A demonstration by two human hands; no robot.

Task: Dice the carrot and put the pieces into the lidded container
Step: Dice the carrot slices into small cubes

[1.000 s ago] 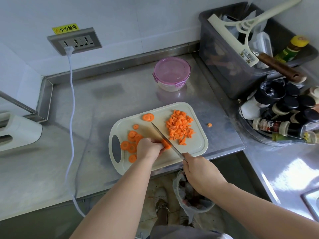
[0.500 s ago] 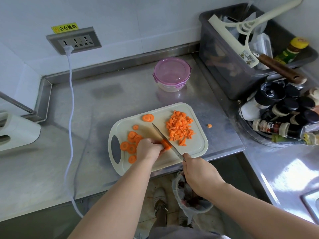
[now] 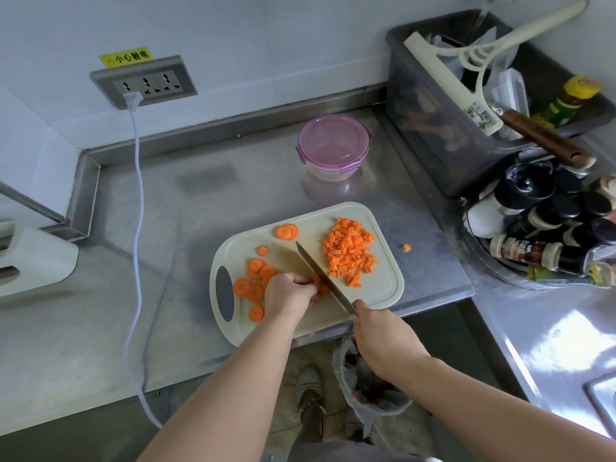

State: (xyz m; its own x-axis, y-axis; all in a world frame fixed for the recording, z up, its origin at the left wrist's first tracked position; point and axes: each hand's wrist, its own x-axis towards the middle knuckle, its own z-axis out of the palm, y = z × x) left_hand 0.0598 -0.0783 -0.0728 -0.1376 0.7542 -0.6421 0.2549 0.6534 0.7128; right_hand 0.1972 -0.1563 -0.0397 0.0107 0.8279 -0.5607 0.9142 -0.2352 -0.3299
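Barely anything has moved: your right grip curls round the knife, blade slanting away-left across the board; your left grip pinches carrot pieces just left of the edge. Dice lie right of the blade; the container stands lidded behind.

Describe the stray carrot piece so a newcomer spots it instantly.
Start at the pale cutting board on the steel counter. Just off its right edge lies one carrot piece. It alone sits on bare metal, apart from the diced pile.
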